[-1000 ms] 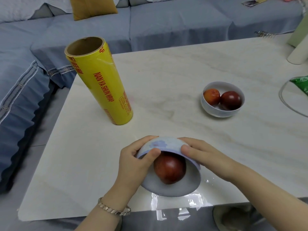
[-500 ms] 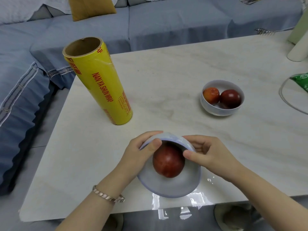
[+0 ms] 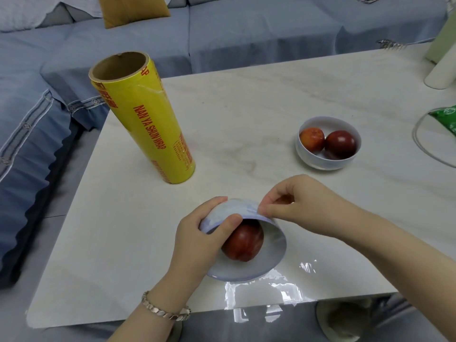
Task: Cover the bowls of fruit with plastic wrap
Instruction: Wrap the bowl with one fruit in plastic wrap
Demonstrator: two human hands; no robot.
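Lifting off the bowl's (image 3: 256,265) side, the right hand (image 3: 303,206) is now pinching at the upper rim with thumb and forefinger nearly closed, where a second ago it was lying flat against the wall; the bowl is also tipping its mouth further toward the person. That probably means the person is smoothing or tucking the film edge under the rim, so this bowl's covering is likely in its finishing stage, though the film itself is too clear to make out on the bowl. The left hand (image 3: 197,238) is gripping the bowl at its 9 o'clock side, fingers curling over the outside and thumb pressing across the mouth beside the fruit (image 3: 244,243). This bowl is sitting near the table's (image 3: 246,107) 6 o'clock edge, with glossy film glinting on the tabletop just beside it. A second bowl (image 3: 325,161), holding two fruits and seemingly uncovered, is waiting at 2 o'clock from the first, well apart. The wrap roll (image 3: 145,119) is standing upright at 10 o'clock, untouched.
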